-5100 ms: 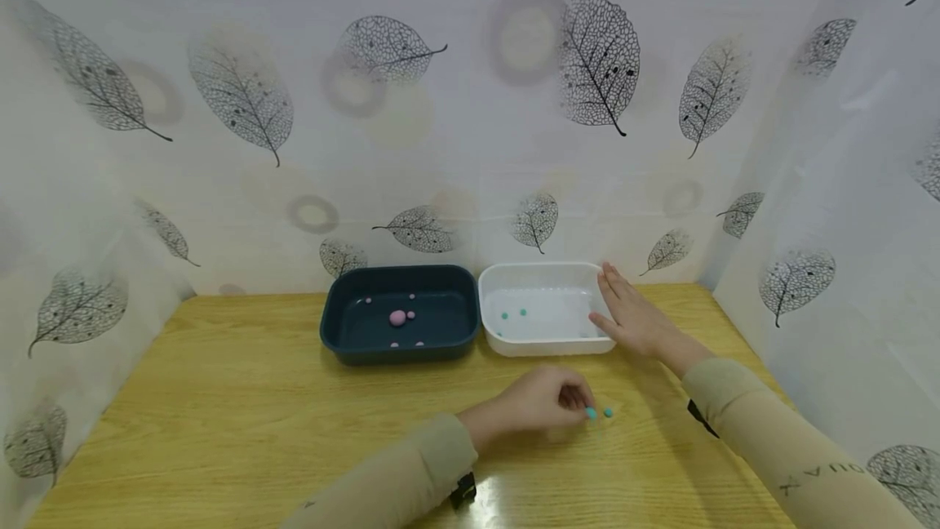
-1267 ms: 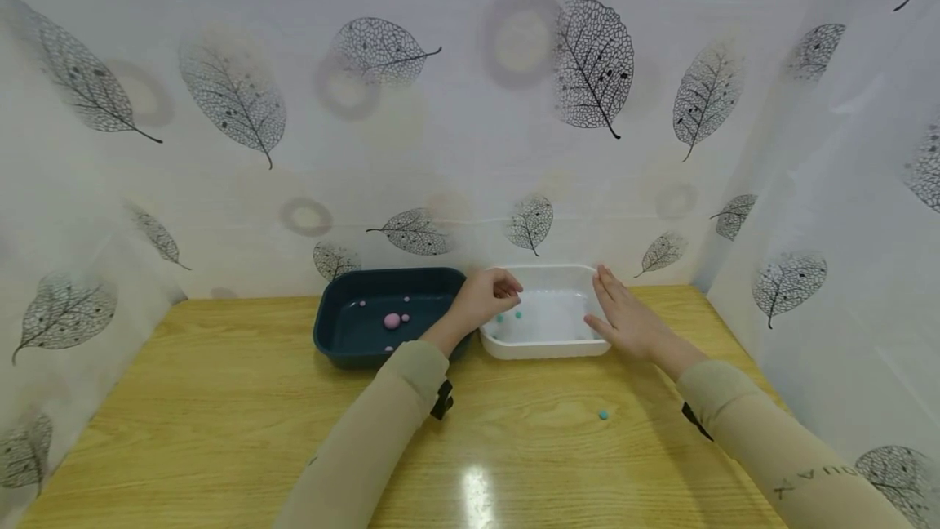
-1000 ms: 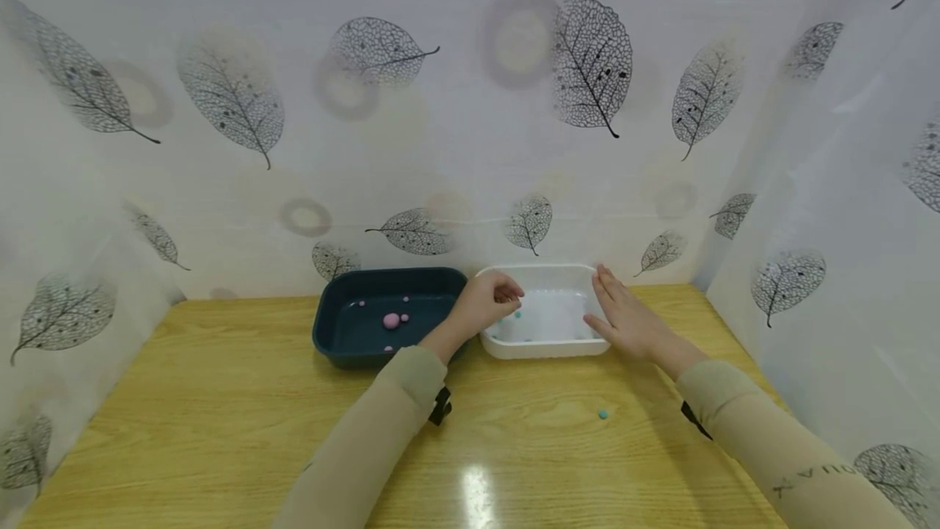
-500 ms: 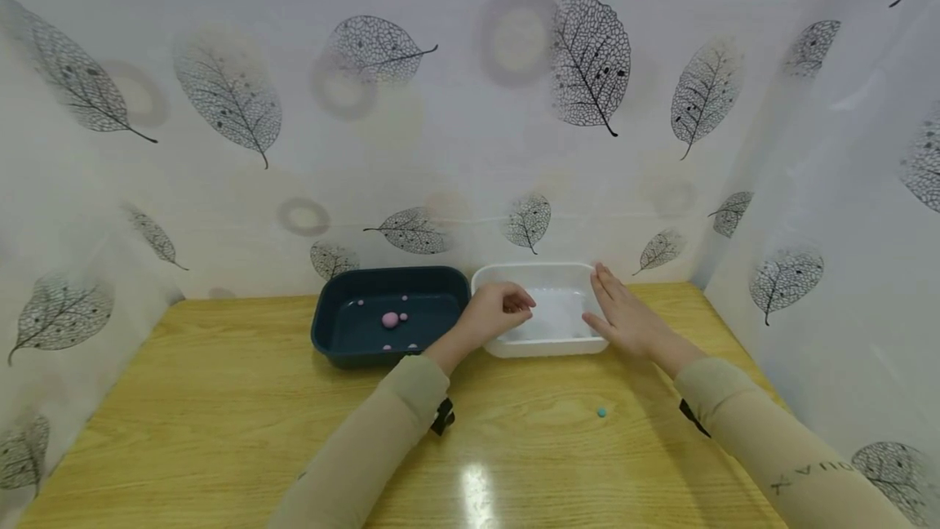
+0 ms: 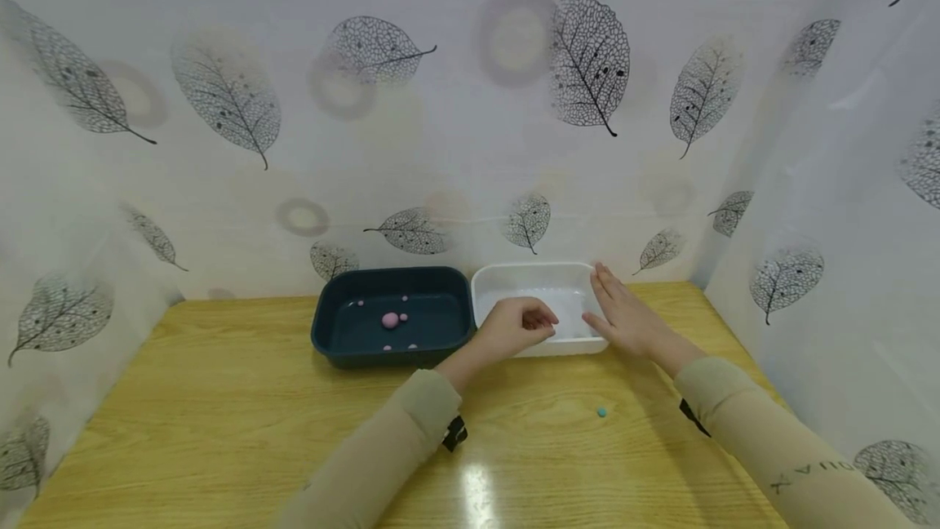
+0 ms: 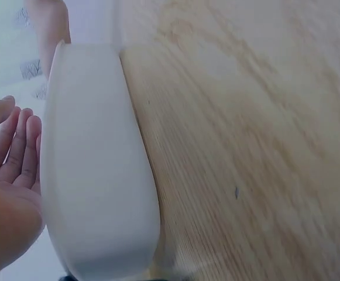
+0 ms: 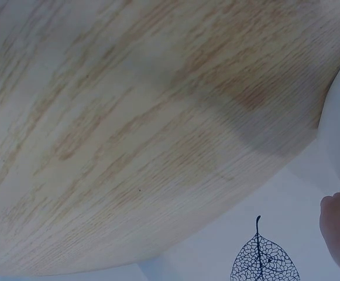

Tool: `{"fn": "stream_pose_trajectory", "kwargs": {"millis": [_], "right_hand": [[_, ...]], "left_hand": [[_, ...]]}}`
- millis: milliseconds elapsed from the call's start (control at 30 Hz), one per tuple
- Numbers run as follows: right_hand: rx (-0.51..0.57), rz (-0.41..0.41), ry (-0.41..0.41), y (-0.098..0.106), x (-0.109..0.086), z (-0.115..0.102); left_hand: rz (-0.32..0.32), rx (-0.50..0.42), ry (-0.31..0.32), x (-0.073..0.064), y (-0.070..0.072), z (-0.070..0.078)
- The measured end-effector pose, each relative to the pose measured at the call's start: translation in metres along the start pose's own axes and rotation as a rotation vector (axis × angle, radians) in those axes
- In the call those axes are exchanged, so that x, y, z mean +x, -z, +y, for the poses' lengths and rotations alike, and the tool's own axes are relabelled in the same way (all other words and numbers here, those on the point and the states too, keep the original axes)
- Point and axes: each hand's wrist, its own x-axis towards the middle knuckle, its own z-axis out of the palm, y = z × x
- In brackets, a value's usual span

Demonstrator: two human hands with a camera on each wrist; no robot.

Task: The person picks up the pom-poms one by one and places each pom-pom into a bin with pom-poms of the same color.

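My left hand (image 5: 516, 328) hovers over the front left of a white plastic tray (image 5: 543, 268). In the left wrist view its fingers (image 6: 19, 140) are loosely bent, the thumb stands apart from them, and nothing shows in the palm. My right hand (image 5: 624, 313) lies with straight fingers against the tray's right end. A small teal ball (image 5: 602, 412) sits on the wooden table (image 5: 529, 464), in front of the tray. The left hand hides much of the tray's inside.
Left of the white tray, close beside it, stands a dark green tray (image 5: 323, 325) with a larger pink ball (image 5: 390, 320) and several small ones. Behind both trays hangs a leaf-patterned curtain (image 5: 455, 145), which also closes off the sides.
Earlier my left hand pinched a teal ball near another on the table, then moved over the white tray. Since then it has drifted right and nearer. The right hand stays at the tray's end.
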Motion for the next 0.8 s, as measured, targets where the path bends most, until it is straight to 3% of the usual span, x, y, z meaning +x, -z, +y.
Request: {"fn": "stream_pose_trajectory", "kwargs": {"millis": [167, 533, 800], "right_hand": [[0.011, -0.003, 0.002, 0.001, -0.001, -0.001], [0.012, 0.009, 0.009, 0.001, 0.000, -0.001], [0.022, 0.006, 0.014, 0.001, -0.001, -0.002]], "left_hand": [[-0.028, -0.035, -0.038, -0.002, -0.009, 0.006], [-0.071, -0.052, -0.012, -0.005, -0.025, 0.017], [-0.120, -0.036, -0.036, -0.011, -0.036, 0.020]]}}
